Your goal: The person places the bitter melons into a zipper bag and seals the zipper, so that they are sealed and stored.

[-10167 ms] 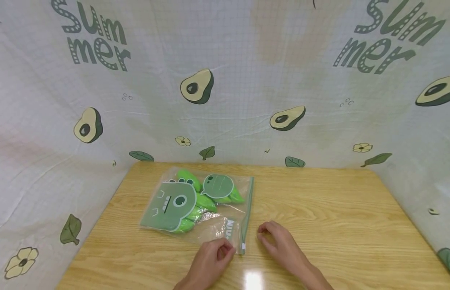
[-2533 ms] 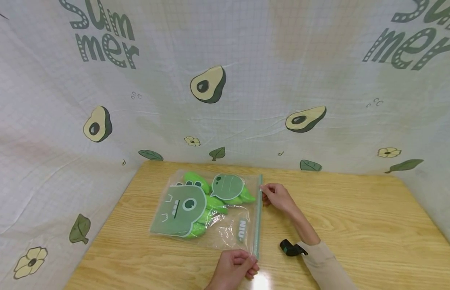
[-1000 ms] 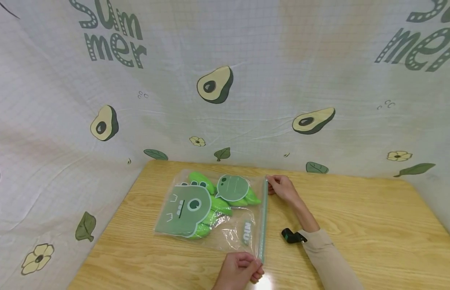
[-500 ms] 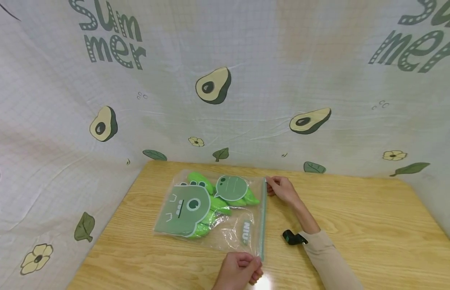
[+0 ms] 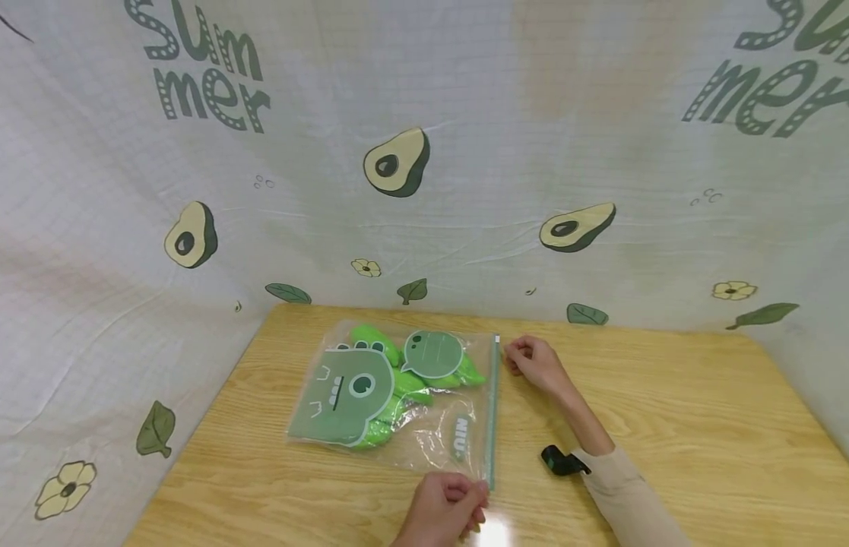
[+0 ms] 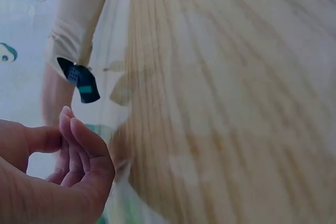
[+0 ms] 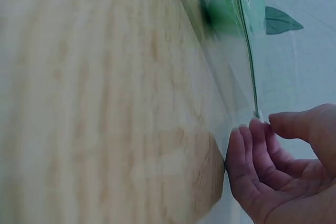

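A clear zip bag point(image 5: 424, 448) lies flat on the table in the head view, printed with a green monster face and holding several bright green tapered pieces point(image 5: 412, 384). Its green zip strip point(image 5: 494, 414) runs along the right side, with the white slider point(image 5: 497, 339) at the far end. My left hand point(image 5: 446, 507) pinches the strip's near end between thumb and fingers. Just right of the slider, my right hand point(image 5: 539, 366) is loosely curled and holds nothing. In the right wrist view, the fingertips point(image 7: 256, 124) are right by the strip's end.
The wooden table point(image 5: 643, 410) extends to the right of the bag. A white cloth point(image 5: 465, 152) printed with avocados and leaves hangs at the back and both sides. A black device point(image 5: 561, 460) sits on the right wrist by the beige sleeve point(image 5: 629, 494).
The slider has gone from the zip strip's near end to its far end with my right hand. That hand has now let go and moved slightly right; my left hand keeps the near corner.
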Demonstrator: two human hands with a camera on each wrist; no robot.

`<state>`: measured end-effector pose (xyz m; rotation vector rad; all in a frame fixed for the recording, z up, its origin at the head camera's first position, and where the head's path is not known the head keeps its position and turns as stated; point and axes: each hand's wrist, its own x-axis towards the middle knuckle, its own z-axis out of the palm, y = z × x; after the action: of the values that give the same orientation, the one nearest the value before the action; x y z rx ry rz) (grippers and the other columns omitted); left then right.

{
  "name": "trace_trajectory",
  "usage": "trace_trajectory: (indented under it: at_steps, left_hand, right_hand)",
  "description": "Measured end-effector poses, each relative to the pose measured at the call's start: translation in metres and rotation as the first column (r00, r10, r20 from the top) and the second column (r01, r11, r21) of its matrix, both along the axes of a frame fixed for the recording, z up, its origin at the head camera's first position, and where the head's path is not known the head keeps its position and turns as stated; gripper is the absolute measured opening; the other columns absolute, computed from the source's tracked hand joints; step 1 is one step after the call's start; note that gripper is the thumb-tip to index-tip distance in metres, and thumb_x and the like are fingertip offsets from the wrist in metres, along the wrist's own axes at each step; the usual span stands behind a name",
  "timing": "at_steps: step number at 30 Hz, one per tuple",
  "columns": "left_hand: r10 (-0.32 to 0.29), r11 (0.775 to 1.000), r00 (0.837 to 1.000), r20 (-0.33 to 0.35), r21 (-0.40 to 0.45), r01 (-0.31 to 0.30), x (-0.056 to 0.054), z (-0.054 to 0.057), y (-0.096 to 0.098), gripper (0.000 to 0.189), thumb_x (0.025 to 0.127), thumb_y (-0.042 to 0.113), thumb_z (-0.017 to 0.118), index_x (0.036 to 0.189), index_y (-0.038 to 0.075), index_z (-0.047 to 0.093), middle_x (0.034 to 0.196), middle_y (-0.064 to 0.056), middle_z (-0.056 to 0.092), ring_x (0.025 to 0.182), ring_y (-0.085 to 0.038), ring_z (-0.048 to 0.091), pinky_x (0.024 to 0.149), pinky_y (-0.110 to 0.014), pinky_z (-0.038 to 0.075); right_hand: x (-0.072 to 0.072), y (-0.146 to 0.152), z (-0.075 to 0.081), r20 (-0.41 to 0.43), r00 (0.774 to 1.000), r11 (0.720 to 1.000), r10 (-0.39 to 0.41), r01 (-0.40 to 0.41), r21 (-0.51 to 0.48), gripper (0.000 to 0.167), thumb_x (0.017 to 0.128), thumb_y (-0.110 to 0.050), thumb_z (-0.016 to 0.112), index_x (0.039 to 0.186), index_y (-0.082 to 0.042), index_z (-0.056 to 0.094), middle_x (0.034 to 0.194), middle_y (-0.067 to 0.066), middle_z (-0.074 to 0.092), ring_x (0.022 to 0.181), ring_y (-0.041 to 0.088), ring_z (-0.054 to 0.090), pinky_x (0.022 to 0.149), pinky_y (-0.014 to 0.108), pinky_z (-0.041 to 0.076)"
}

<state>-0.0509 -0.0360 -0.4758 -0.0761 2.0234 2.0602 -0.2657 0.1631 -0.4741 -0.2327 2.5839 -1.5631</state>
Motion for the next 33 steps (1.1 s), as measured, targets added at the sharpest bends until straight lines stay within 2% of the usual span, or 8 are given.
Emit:
trace_trajectory:
  at_steps: [5, 13, 21, 28, 33]
  left_hand:
    - [-0.011, 0.997, 1.000, -0.024, -0.081, 0.009, -0.006, 0.005, -0.006, 0.024, 0.096, 0.013, 0.071, 0.078, -0.002, 0.072, 0.062, -0.002, 0.065, 0.050, -0.005, 0.052, 0.048, -0.014, 0.042]
    - [-0.058, 0.990, 0.994, -0.092, -0.137, 0.045, -0.016, 0.010, -0.015, 0.025, 0.098, 0.014, 0.068, 0.080, -0.002, 0.073, 0.070, -0.010, 0.070, 0.059, -0.006, 0.058, 0.052, -0.014, 0.043]
    - [-0.054, 0.981, 0.989, -0.141, -0.190, 0.027, -0.025, 0.017, -0.027, 0.026, 0.099, 0.015, 0.068, 0.079, -0.001, 0.072, 0.075, -0.012, 0.073, 0.064, -0.011, 0.063, 0.055, -0.016, 0.045]
    - [-0.032, 0.963, 0.990, -0.138, -0.270, -0.006, -0.033, 0.023, -0.039, 0.026, 0.099, 0.019, 0.069, 0.079, 0.002, 0.071, 0.070, -0.008, 0.069, 0.064, -0.013, 0.061, 0.054, -0.018, 0.045]
    - [-0.034, 0.942, 0.982, -0.187, -0.334, -0.031, -0.039, 0.025, -0.050, 0.024, 0.098, 0.018, 0.069, 0.079, 0.002, 0.072, 0.068, -0.003, 0.066, 0.060, -0.007, 0.056, 0.055, -0.019, 0.044]
  right_hand:
    - [0.010, 0.003, 0.000, -0.044, 0.999, 0.999, -0.002, 0.004, 0.033, 0.021, 0.105, -0.017, 0.060, 0.105, 0.004, 0.063, 0.086, 0.015, 0.068, 0.075, 0.020, 0.063, 0.064, 0.023, 0.053]
    - [0.028, 0.008, 0.006, -0.103, 0.995, 0.996, -0.012, 0.021, 0.087, 0.021, 0.104, -0.020, 0.062, 0.104, 0.002, 0.065, 0.084, 0.012, 0.067, 0.074, 0.019, 0.061, 0.061, 0.023, 0.048]
    - [0.044, 0.017, 0.010, -0.198, 0.980, 0.989, -0.024, 0.053, 0.142, 0.017, 0.104, -0.018, 0.063, 0.103, -0.001, 0.066, 0.089, 0.007, 0.067, 0.086, 0.019, 0.064, 0.076, 0.029, 0.054]
    - [0.059, 0.026, 0.011, -0.300, 0.954, 0.986, -0.011, 0.060, 0.156, 0.010, 0.101, -0.010, 0.065, 0.099, -0.001, 0.066, 0.084, 0.004, 0.065, 0.080, 0.017, 0.063, 0.072, 0.026, 0.055]
    - [0.069, 0.035, 0.013, -0.341, 0.940, 0.979, -0.001, 0.069, 0.190, 0.007, 0.101, -0.008, 0.066, 0.097, -0.002, 0.066, 0.082, 0.002, 0.064, 0.078, 0.015, 0.062, 0.069, 0.025, 0.055]
